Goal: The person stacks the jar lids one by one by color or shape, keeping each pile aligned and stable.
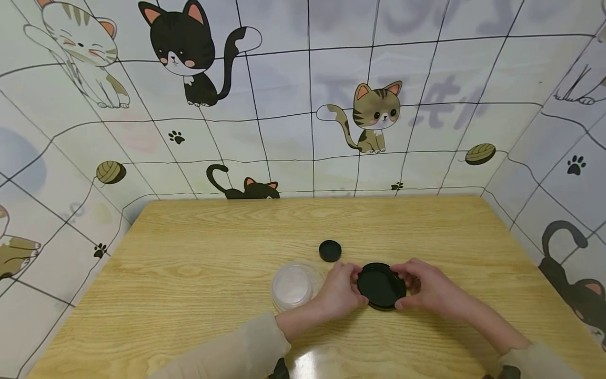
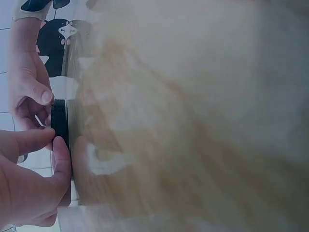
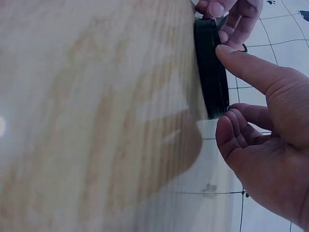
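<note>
A shallow black round lid-like piece [image 1: 381,287] with a raised rim lies on the table, right of the middle in the head view. My left hand [image 1: 340,290] holds its left edge, thumb at the near side and fingers at the far side. Opposite, my right hand [image 1: 430,288] grips the right edge the same way. Both wrist views show the black piece [image 2: 60,118] edge-on, low at the tabletop, with fingertips of the two hands along its rim. Its underside is hidden.
A clear round plastic container [image 1: 290,287] stands left of my left hand, partly covered by it. Behind that hand lies a small black disc [image 1: 330,251]. The wooden table [image 1: 199,252] backs onto a cat-print cloth [image 1: 284,105] that also rises at both sides.
</note>
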{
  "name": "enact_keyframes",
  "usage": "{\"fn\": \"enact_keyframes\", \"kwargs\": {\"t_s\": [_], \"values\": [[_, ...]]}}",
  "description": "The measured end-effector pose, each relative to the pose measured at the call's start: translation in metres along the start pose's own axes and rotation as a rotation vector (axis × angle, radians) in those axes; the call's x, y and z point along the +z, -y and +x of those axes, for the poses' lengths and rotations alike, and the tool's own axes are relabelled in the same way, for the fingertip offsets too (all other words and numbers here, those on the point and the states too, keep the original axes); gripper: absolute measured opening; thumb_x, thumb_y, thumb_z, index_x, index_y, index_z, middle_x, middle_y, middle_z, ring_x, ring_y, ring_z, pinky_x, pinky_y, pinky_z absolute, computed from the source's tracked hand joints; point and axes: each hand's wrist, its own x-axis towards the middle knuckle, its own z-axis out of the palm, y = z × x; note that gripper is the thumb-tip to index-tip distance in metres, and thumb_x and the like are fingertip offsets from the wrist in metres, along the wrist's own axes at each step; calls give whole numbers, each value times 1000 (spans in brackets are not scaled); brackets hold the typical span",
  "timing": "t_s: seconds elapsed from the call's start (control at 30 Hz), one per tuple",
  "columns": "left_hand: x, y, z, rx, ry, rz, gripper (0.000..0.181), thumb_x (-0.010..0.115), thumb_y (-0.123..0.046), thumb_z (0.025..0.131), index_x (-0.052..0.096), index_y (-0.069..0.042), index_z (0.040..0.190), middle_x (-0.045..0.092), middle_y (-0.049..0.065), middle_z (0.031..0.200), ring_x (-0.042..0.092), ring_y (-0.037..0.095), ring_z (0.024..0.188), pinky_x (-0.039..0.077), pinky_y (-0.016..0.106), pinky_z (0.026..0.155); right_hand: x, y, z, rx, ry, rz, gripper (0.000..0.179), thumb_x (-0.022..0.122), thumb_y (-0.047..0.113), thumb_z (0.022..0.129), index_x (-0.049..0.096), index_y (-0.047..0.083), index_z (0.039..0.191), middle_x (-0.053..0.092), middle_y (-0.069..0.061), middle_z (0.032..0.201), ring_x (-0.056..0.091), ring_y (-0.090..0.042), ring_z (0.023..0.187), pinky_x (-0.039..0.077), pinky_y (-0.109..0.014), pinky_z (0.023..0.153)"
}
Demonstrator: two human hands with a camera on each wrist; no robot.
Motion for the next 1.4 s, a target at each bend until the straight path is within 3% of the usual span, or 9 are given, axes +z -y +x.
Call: {"fn": "enact_keyframes", "kwargs": {"t_s": [0.17, 0.33, 0.47, 0.6, 0.7, 0.97, 1.2, 1.4], "values": [[-19, -3, 2, 12, 10, -102, 58, 84, 2, 79, 59, 5, 132, 52, 7, 107, 63, 4, 78, 52, 22, 69, -10, 9, 8, -30, -47, -26, 73, 94, 23, 75, 61, -3, 135, 56, -4, 102, 51, -14, 83, 48, -26, 68], [-57, -11, 7, 93, 46, -97, 56, 82, -2, 86, 58, -1, 137, 53, 16, 115, 63, 8, 82, 52, 22, 67, -21, 25, 27, -91, -62, -38, 70, 90, 23, 80, 59, -3, 137, 58, -9, 109, 56, -22, 86, 51, -29, 72], [-92, -14, 14, 141, 41, -61, 56, 80, -3, 88, 56, -4, 139, 54, 13, 116, 65, 12, 85, 55, 25, 73, -26, 36, 52, -137, -50, -42, 66, 89, 21, 82, 60, -1, 137, 59, -11, 110, 57, -29, 89, 51, -30, 73], [-124, -3, 28, 162, 44, -44, 59, 79, -2, 88, 54, -6, 142, 54, 10, 117, 65, 18, 88, 56, 28, 75, -26, 46, 76, -158, -27, -47, 64, 87, 21, 84, 60, 1, 138, 61, -11, 111, 59, -32, 92, 52, -34, 78], [-138, 11, 39, 150, 57, -59, 62, 79, 0, 88, 52, -7, 144, 54, 12, 121, 65, 21, 90, 56, 30, 75, -21, 50, 90, -143, -2, -8, 65, 87, 21, 85, 58, 2, 141, 60, -12, 114, 59, -33, 96, 52, -38, 82], [-148, 41, 48, 72, 152, -132, 65, 77, -1, 90, 48, -8, 149, 46, 26, 139, 66, 24, 97, 57, 35, 84, 1, 40, 121, -137, 48, 99, 69, 85, 17, 86, 53, -4, 144, 58, -21, 121, 60, -31, 102, 53, -44, 90], [-145, 62, 60, 21, 214, -175, 73, 78, 1, 89, 42, -2, 152, 48, 23, 138, 65, 24, 105, 57, 34, 84, 16, 30, 133, -68, 122, 164, 75, 86, 15, 85, 48, -5, 147, 58, -18, 123, 60, -28, 105, 52, -44, 94], [-139, 71, 66, -16, 261, -164, 68, 79, 3, 87, 47, 1, 147, 55, 18, 131, 66, 22, 103, 56, 33, 87, 26, 29, 139, -53, 161, 141, 74, 88, 13, 82, 51, -7, 143, 61, -14, 118, 60, -26, 100, 52, -41, 89]]}}
